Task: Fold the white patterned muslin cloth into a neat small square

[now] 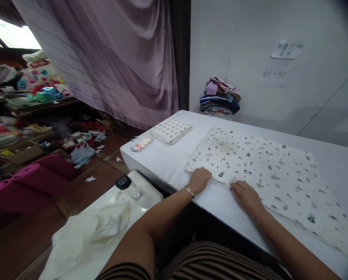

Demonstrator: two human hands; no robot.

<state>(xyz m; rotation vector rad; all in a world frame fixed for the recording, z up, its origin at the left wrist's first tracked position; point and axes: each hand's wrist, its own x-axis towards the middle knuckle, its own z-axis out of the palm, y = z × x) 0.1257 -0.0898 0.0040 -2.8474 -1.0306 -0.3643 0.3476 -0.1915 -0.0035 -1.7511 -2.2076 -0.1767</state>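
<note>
A large white cloth (pixel 267 171) printed with small dark figures lies flat on the white table (pixel 168 159). My left hand (pixel 199 179) rests on its near left corner, fingers curled down onto the edge. My right hand (pixel 245 195) lies on the near edge a little to the right, fingers bent and pressed on the fabric. A bracelet circles my left wrist. Whether either hand pinches the cloth is hard to tell.
A small folded printed cloth (pixel 171 130) lies at the table's far left. A stack of folded clothes (pixel 220 99) stands against the wall. A white stool with a jar (pixel 127 186) and pale fabric (pixel 86 233) is left of me. The floor beyond is cluttered.
</note>
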